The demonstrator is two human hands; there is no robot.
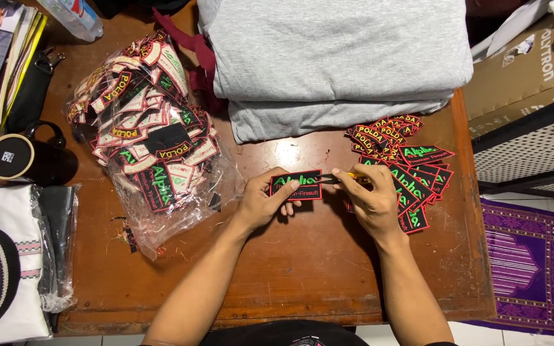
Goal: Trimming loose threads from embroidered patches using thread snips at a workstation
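Two bare arms reach up from the bottom edge, left hand [265, 204] pinching shut on a thin, bendy, light patch [296, 185] mid-frame, right hand [370, 195] closed on a small yellow-handled tool [347, 176] touching its right edge, beside a patch pile [402, 170]

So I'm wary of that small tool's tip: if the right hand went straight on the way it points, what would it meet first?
The right hand points left, so it would likely first meet the black patch held by the left hand; the tool's tip already seems at its edge.

Bright, sharp overhead light; glare on the wooden table [290, 152]; soft shadows.
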